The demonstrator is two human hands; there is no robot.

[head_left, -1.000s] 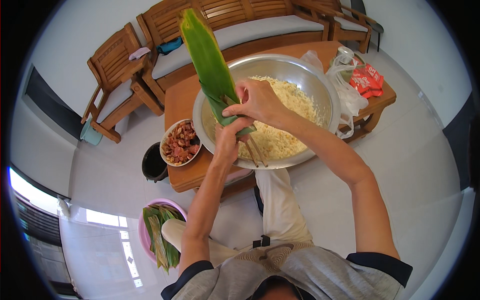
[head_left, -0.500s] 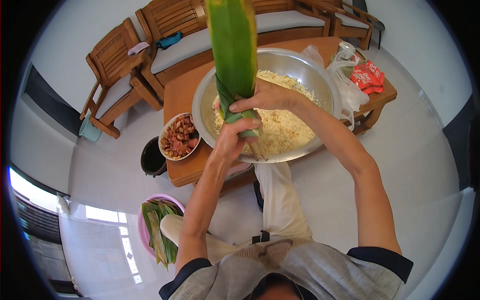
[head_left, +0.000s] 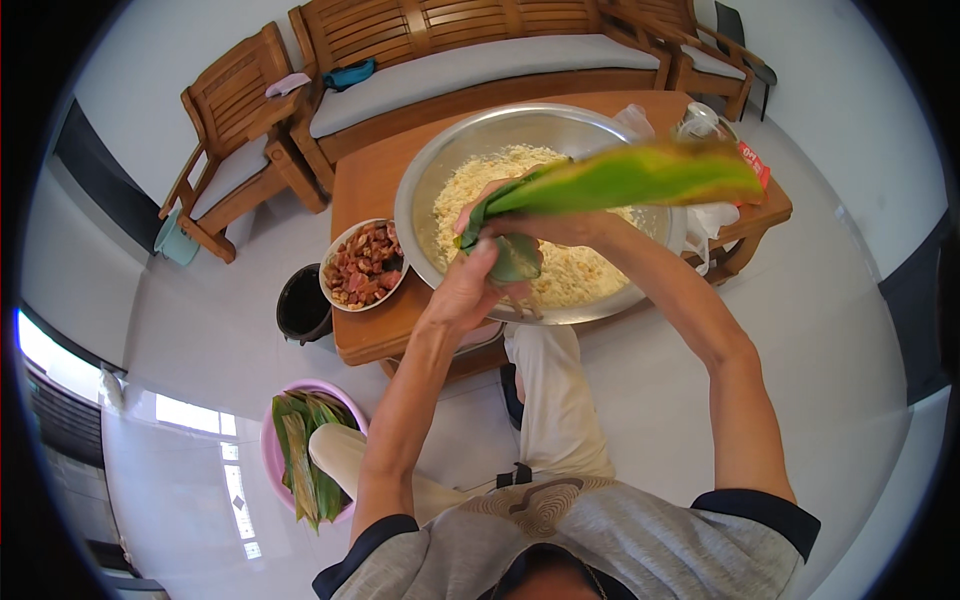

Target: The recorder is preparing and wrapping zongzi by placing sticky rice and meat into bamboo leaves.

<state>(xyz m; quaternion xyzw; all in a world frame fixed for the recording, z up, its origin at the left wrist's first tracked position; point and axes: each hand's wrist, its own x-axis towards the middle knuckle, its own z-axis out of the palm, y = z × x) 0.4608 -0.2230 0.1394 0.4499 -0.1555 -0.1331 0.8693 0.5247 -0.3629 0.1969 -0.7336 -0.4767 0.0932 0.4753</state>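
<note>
Both hands hold a folded green leaf (head_left: 640,178) above the near left part of a large metal basin (head_left: 412,190). My left hand (head_left: 462,292) is closed round the folded lower end, its thumb pressed on it. Partly hidden behind the leaf, my right hand (head_left: 548,226) grips the same bundle from the far side. The leaf's long free end reaches to the right, across the basin and over my right forearm. Below the hands, the basin holds a pale yellow grain mixture (head_left: 580,285). Whatever is inside the fold is hidden.
The basin rests on a wooden table (head_left: 362,185). A bowl of cut meat chunks (head_left: 365,268) stands left of it, above a dark bucket (head_left: 304,305). More leaves (head_left: 312,440) lie in a pink basin by my left leg. Plastic bags (head_left: 712,218) and a red packet are at right.
The leaf's free end has swung from pointing up and away to pointing right. My right hand has turned with it, while my left hand keeps hold of the folded end.
</note>
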